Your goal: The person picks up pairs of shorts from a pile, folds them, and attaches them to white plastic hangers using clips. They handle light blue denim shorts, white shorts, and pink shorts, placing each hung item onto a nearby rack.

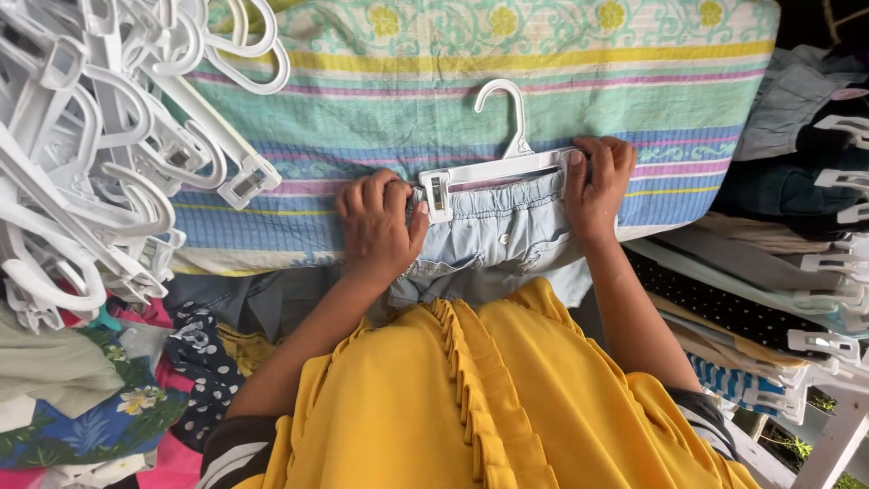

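Note:
A pair of light blue denim shorts lies on a striped, flowered cloth that covers the table. A white plastic clip hanger sits across the waistband, its hook pointing away from me. My left hand grips the hanger's left clip and the left edge of the waistband. My right hand presses on the hanger's right clip at the other end of the waistband. My yellow ruffled top fills the lower middle of the view.
A big heap of white clip hangers hangs at the upper left. Loose patterned clothes are piled at the lower left. On the right, several folded garments on white hangers are stacked.

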